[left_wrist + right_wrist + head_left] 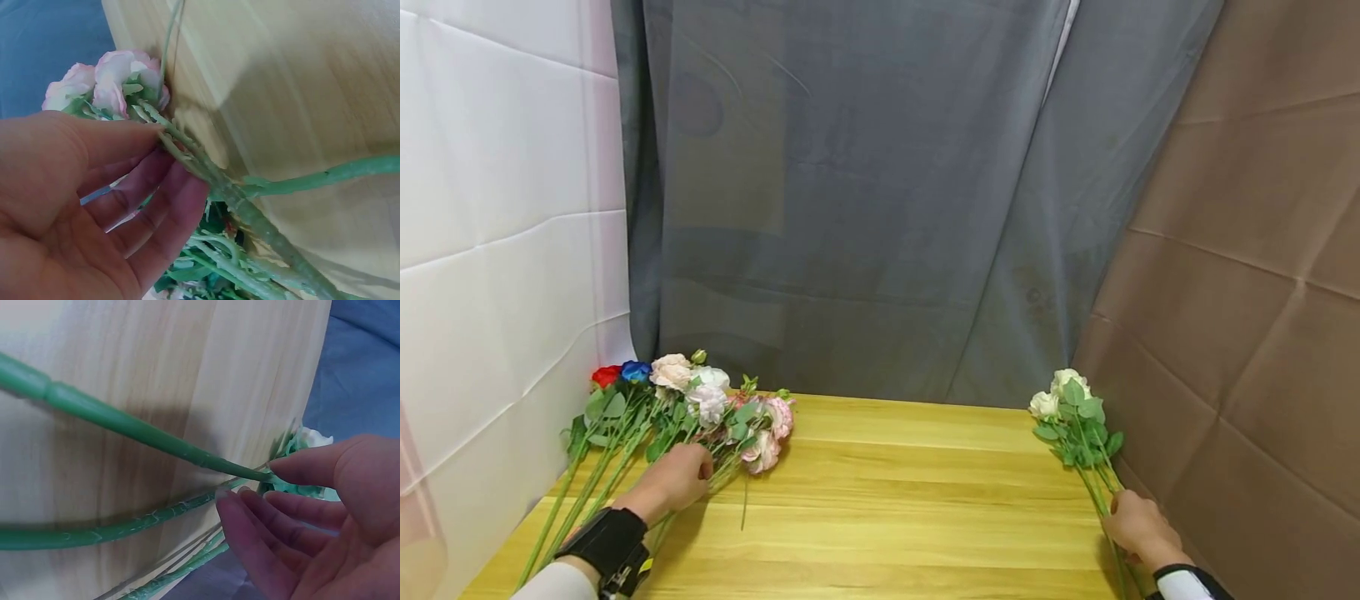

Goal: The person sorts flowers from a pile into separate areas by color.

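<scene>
At the left of the table, my left hand (pixel 673 479) pinches a green flower stem (pixel 256 219) between thumb and fingers. Pale pink blooms (pixel 125 81) show just past the fingertips in the left wrist view. In the head view, pink-edged flowers (pixel 766 448) lie right of this hand. On the right side, my right hand (pixel 1141 527) has thumb and fingers around a green stem (pixel 144 432), close below the leaves. Its white roses (pixel 1070 385) lie toward the table's back right. Two more stems run beneath that hand, one of them a textured stem (pixel 144 522).
Beside my left hand lie a red flower (pixel 606 377), a blue flower (pixel 636 371), a peach flower (pixel 672 372) and white flowers (pixel 709 392), their long stems pointing toward me. A grey curtain (pixel 865 208) hangs behind the wooden table (pixel 910 500). White and brown cloths flank it.
</scene>
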The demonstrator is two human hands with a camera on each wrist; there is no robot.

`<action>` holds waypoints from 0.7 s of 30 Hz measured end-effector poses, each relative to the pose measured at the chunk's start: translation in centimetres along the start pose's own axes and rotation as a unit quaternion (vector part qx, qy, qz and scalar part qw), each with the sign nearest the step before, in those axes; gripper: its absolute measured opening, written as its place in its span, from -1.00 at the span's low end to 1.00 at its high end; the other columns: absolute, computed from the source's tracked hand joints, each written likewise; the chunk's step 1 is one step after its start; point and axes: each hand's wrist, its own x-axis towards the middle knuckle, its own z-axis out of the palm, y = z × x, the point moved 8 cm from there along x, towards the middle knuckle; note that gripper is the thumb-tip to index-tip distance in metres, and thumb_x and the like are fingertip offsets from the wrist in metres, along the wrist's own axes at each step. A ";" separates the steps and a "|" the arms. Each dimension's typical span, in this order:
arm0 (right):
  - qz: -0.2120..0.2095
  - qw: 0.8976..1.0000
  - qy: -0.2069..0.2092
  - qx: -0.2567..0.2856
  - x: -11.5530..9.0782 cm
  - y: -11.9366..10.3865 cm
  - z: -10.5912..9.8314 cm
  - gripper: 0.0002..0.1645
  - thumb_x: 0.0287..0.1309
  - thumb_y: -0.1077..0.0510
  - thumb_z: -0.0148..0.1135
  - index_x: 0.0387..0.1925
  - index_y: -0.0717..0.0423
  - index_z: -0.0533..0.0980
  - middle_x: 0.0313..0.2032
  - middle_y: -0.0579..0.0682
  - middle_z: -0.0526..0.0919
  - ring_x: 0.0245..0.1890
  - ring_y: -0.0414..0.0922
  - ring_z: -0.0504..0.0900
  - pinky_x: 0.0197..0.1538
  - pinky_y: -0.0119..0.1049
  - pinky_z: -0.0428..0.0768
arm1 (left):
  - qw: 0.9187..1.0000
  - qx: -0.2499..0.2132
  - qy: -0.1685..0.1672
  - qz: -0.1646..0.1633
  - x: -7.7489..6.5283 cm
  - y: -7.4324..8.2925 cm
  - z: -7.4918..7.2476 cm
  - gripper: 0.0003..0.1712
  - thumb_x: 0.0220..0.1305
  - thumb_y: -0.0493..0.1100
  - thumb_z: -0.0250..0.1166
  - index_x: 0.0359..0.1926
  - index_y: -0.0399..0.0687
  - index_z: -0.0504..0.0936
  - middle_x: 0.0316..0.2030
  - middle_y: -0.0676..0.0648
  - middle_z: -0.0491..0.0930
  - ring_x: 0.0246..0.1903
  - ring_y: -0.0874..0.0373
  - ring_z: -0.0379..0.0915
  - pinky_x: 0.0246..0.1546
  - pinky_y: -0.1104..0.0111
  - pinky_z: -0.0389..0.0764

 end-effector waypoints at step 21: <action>0.013 0.999 0.012 -0.038 -1.1 0.1 -0.7 -0.78 0.30 0.10 0.11 -0.24 0.22 0.49 -0.38 0.14 0.52 -0.47 0.03 0.54 -0.40 -0.03 0.44 | 0.997 -0.038 0.064 0.033 0.4 1.7 -1.9 -0.78 0.18 -0.41 0.31 -0.51 -0.11 0.50 -0.62 0.06 0.35 -0.55 0.17 0.22 -0.45 0.29 0.29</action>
